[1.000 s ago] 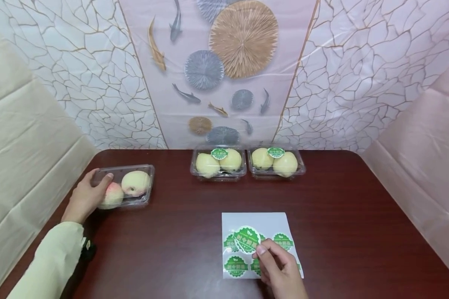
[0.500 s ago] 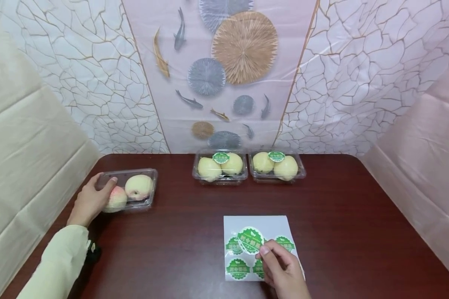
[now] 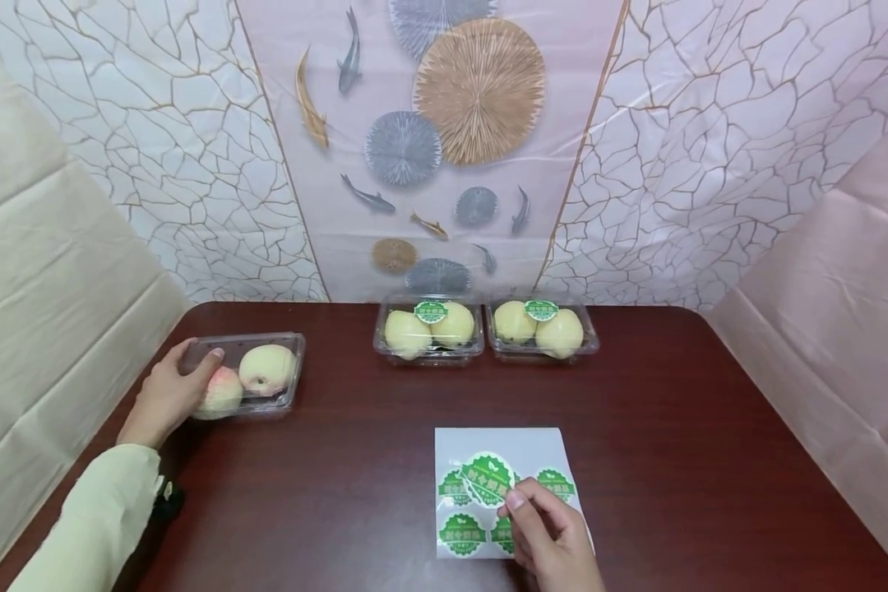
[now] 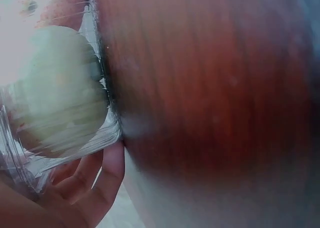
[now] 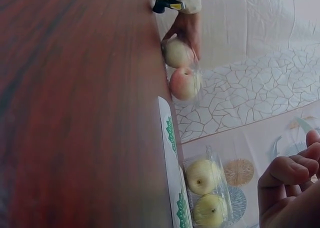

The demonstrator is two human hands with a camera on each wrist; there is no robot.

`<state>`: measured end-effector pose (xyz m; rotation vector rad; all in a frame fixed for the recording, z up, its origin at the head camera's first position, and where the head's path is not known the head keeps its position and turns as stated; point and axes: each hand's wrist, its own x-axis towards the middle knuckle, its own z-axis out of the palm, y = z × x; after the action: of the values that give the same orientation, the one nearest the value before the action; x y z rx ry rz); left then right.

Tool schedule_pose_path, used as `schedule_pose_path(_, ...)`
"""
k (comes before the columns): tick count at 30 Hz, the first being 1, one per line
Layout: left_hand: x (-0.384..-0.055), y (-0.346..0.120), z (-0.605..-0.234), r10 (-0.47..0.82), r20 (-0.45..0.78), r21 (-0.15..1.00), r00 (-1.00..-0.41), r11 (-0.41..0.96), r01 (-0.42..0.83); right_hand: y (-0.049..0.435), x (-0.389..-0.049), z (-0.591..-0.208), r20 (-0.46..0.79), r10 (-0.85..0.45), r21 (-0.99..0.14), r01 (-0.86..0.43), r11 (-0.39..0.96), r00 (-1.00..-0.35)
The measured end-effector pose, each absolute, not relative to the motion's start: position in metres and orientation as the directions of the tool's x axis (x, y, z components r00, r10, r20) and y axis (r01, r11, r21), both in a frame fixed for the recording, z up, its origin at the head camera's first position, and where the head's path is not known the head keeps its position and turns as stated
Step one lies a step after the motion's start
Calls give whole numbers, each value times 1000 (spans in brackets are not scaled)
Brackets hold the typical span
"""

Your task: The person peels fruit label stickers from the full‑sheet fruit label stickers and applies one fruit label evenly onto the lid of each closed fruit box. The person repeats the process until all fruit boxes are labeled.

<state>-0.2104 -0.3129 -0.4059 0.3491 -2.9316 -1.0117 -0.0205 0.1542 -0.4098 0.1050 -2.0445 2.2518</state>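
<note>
At the left of the table my left hand point(image 3: 164, 395) holds a clear plastic box point(image 3: 297, 358) by its left end. Inside lie two pale peaches point(image 3: 266, 368), one with a pink blush. Up close in the left wrist view, a finger point(image 4: 113, 160) curls against the box's corner, beside a peach point(image 4: 60, 93). My right hand point(image 3: 557, 538) pinches a round green-and-white sticker point(image 3: 487, 478) between thumb and forefinger. The sticker is raised over a white sheet point(image 3: 499, 444) bearing several similar stickers. In the right wrist view the right hand point(image 5: 290, 183) shows curled fingers.
Two clear boxes of yellow-green pears point(image 3: 429, 325) point(image 3: 538, 326) stand side by side at the table's back edge, each with a green label on its lid. Patterned cloth walls point(image 3: 414, 247) enclose the dark red wooden table point(image 3: 326, 485) at the back and both sides.
The head view shifts slightly. Both hands keep their holds, on the box and on the sticker, with no clear movement.
</note>
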Motion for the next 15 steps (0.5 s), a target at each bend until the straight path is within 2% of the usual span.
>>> schedule_pose_path(15, -210, -317, -404, -106, -23, 670, -994, 736, -94, 154, -20, -409, 163, 34, -985, -164, -53, -986)
